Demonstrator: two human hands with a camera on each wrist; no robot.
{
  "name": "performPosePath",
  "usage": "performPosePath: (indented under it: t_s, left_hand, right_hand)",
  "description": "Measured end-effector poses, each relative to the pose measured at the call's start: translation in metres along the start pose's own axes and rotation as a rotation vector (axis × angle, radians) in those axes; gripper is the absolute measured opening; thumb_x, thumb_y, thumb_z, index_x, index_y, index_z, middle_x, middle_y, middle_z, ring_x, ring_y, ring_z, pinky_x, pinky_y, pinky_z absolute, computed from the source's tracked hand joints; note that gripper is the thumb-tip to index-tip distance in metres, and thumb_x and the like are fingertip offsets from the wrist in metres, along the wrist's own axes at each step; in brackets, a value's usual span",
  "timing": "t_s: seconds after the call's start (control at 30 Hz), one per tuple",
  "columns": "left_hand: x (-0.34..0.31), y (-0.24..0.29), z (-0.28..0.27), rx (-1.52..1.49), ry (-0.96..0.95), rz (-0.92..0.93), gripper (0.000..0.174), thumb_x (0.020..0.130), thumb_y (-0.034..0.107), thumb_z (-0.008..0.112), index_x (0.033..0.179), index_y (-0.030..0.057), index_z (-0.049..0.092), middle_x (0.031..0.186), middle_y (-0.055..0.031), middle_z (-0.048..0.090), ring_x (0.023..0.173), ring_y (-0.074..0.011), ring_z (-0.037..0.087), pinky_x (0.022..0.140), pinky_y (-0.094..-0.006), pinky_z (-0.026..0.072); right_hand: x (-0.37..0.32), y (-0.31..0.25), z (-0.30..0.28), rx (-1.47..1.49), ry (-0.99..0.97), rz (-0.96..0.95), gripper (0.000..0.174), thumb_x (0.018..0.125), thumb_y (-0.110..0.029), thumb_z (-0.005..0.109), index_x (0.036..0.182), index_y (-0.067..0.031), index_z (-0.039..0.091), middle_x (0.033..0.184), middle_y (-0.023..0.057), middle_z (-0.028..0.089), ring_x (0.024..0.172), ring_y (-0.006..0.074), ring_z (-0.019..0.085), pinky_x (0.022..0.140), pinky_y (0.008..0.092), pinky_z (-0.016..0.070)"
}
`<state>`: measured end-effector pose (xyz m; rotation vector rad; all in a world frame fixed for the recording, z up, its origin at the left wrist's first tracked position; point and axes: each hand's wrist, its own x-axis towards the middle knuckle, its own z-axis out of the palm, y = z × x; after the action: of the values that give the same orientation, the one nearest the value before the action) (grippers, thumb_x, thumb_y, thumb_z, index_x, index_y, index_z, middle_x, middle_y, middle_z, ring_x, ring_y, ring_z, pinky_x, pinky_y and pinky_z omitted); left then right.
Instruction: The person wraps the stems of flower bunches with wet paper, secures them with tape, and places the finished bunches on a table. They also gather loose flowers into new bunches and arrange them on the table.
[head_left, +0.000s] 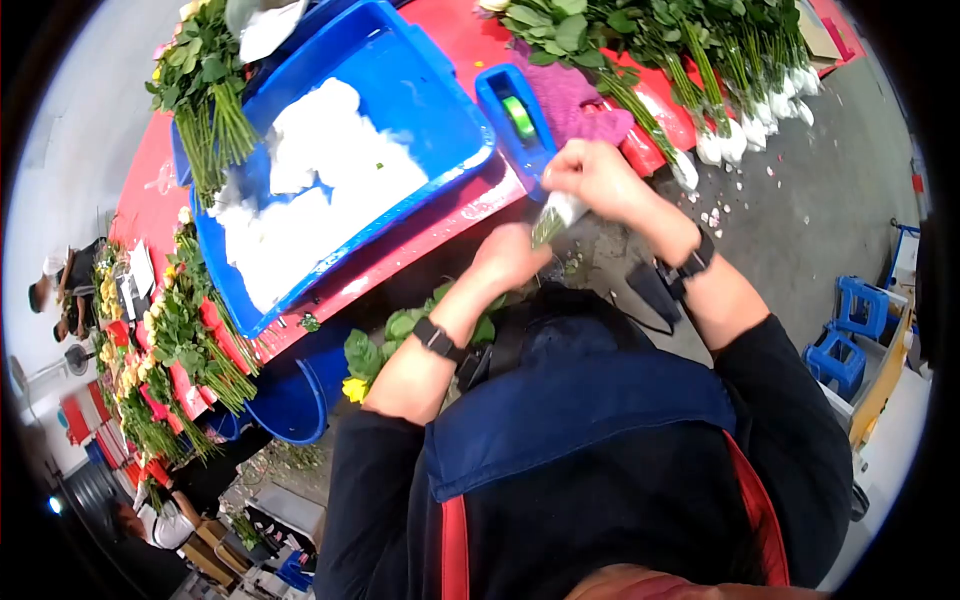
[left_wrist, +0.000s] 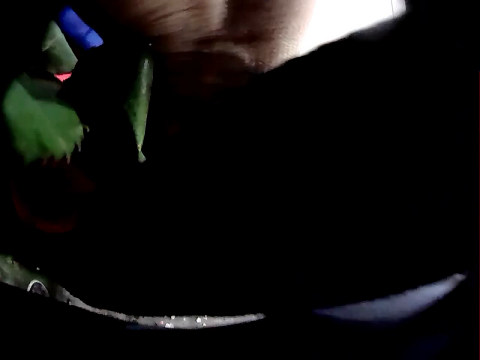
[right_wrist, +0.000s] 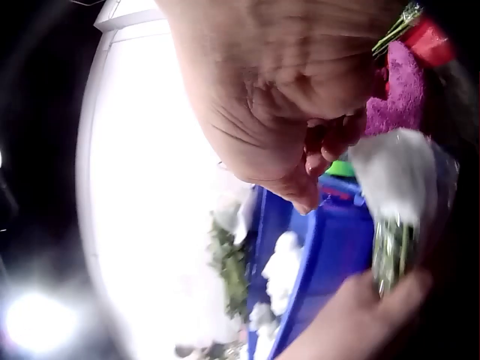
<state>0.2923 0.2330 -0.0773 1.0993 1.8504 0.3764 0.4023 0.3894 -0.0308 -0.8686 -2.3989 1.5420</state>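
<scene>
My left hand (head_left: 510, 258) grips a bunch of flower stems (head_left: 546, 229) close to their cut ends. A white wad (right_wrist: 397, 169) in clear plastic covers those ends, and green stems show through the wrap below it in the right wrist view. Leaves and a yellow rose (head_left: 355, 389) hang on the far side of my left forearm. Beside the white wad is my right hand (head_left: 600, 182), its fingers curled and thumb tip against them. A thin clear strip (right_wrist: 324, 201) shows faintly at that thumb tip. The left wrist view is mostly dark, with a leaf (left_wrist: 41, 120) below the palm.
A blue tub (head_left: 440, 95) of white wadding (head_left: 330, 150) stands on the red table (head_left: 440, 225). Next to it are a blue holder (head_left: 500, 85) with a green roll (head_left: 518, 117) and a purple cloth (head_left: 565, 95). Wrapped bunches (head_left: 735, 140) lie beyond; blue stools (head_left: 838, 360) stand right.
</scene>
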Motion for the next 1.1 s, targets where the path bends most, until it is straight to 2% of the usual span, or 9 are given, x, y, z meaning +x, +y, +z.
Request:
performPosePath:
  t_s: [0.1, 0.2, 0.3, 0.37, 0.47, 0.53, 0.8, 0.97, 1.1]
  left_hand:
    - [0.027, 0.020, 0.001, -0.190, -0.033, 0.086, 0.031, 0.082, 0.027, 0.065, 0.092, -0.0028, 0.065, 0.074, -0.0113, 0.067, 0.067, -0.0205, 0.064, 0.063, -0.0355, 0.0497]
    - [0.000, 0.062, -0.033, -0.474, -0.315, 0.002, 0.029, 0.083, 0.030, 0.067, 0.078, 0.0015, 0.063, 0.061, -0.0012, 0.057, 0.048, -0.0103, 0.052, 0.043, -0.0265, 0.0403]
    - [-0.016, 0.082, -0.027, -0.482, -0.305, -0.064, 0.026, 0.085, 0.027, 0.065, 0.074, 0.0038, 0.061, 0.057, 0.0000, 0.053, 0.041, -0.0086, 0.047, 0.036, -0.0249, 0.0353]
    - [-0.025, 0.082, -0.024, -0.319, -0.111, 0.042, 0.026, 0.084, 0.026, 0.066, 0.083, 0.0005, 0.065, 0.064, -0.0069, 0.061, 0.055, -0.0127, 0.058, 0.051, -0.0299, 0.0473]
    - [-0.042, 0.086, -0.013, -0.205, 0.011, 0.174, 0.029, 0.083, 0.027, 0.066, 0.092, -0.0004, 0.066, 0.073, -0.0129, 0.066, 0.072, -0.0160, 0.064, 0.070, -0.0354, 0.0515]
    - [-0.053, 0.093, -0.011, -0.227, -0.008, 0.155, 0.027, 0.081, 0.028, 0.061, 0.084, 0.0017, 0.066, 0.078, -0.0252, 0.063, 0.080, -0.0413, 0.063, 0.069, -0.0441, 0.0505]
    - [-0.048, 0.080, -0.032, 0.101, 0.269, -0.063, 0.033, 0.079, 0.030, 0.060, 0.091, 0.0001, 0.064, 0.083, -0.0255, 0.064, 0.083, -0.0419, 0.063, 0.075, -0.0496, 0.0499]
    - [-0.054, 0.051, -0.038, 0.356, 0.508, -0.202, 0.027, 0.080, 0.027, 0.061, 0.084, 0.0010, 0.064, 0.071, -0.0209, 0.065, 0.072, -0.0389, 0.066, 0.066, -0.0477, 0.0530]
    - [-0.064, 0.037, -0.025, 0.519, 0.408, -0.103, 0.032, 0.075, 0.029, 0.066, 0.088, 0.0006, 0.063, 0.075, -0.0215, 0.066, 0.073, -0.0350, 0.067, 0.063, -0.0461, 0.0533]
  right_hand:
    - [-0.064, 0.003, -0.012, -0.012, -0.157, -0.020, 0.016, 0.073, -0.015, 0.074, 0.084, -0.0035, 0.071, 0.071, 0.0096, 0.062, 0.066, 0.0185, 0.062, 0.064, 0.0323, 0.0484]
    - [-0.078, 0.058, -0.006, 0.300, 0.011, 0.141, 0.010, 0.078, -0.011, 0.074, 0.084, -0.0027, 0.071, 0.085, 0.0046, 0.069, 0.072, 0.0094, 0.061, 0.063, 0.0302, 0.0475]
    - [-0.064, 0.050, -0.013, 0.519, -0.010, 0.092, 0.017, 0.080, -0.008, 0.072, 0.096, -0.0018, 0.068, 0.099, 0.0014, 0.067, 0.089, 0.0096, 0.061, 0.080, 0.0289, 0.0497]
    - [-0.052, 0.047, -0.017, 0.544, -0.030, -0.004, 0.030, 0.079, -0.006, 0.071, 0.107, -0.0020, 0.062, 0.105, 0.0044, 0.065, 0.097, 0.0132, 0.061, 0.086, 0.0309, 0.0488]
    - [-0.018, 0.030, -0.023, -0.196, 0.187, -0.610, 0.042, 0.074, -0.012, 0.073, 0.113, -0.0049, 0.060, 0.102, 0.0109, 0.064, 0.101, 0.0280, 0.059, 0.087, 0.0378, 0.0471]
    - [-0.004, 0.037, -0.015, -0.306, 0.165, -0.723, 0.031, 0.077, -0.016, 0.070, 0.106, -0.0068, 0.063, 0.098, 0.0100, 0.063, 0.097, 0.0310, 0.057, 0.082, 0.0410, 0.0459]
    - [-0.016, 0.060, 0.012, -0.196, 0.163, -0.695, 0.021, 0.069, -0.003, 0.068, 0.090, -0.0096, 0.068, 0.086, 0.0079, 0.066, 0.086, 0.0302, 0.059, 0.075, 0.0381, 0.0479]
    - [-0.048, 0.015, 0.018, 0.442, -0.593, -0.117, 0.016, 0.084, -0.017, 0.065, 0.080, -0.0028, 0.071, 0.072, 0.0052, 0.068, 0.068, 0.0154, 0.063, 0.068, 0.0305, 0.0510]
    - [-0.030, -0.039, 0.013, 0.700, -0.650, 0.356, 0.018, 0.086, -0.014, 0.060, 0.080, 0.0002, 0.067, 0.073, 0.0051, 0.067, 0.056, 0.0076, 0.056, 0.047, 0.0207, 0.0393]
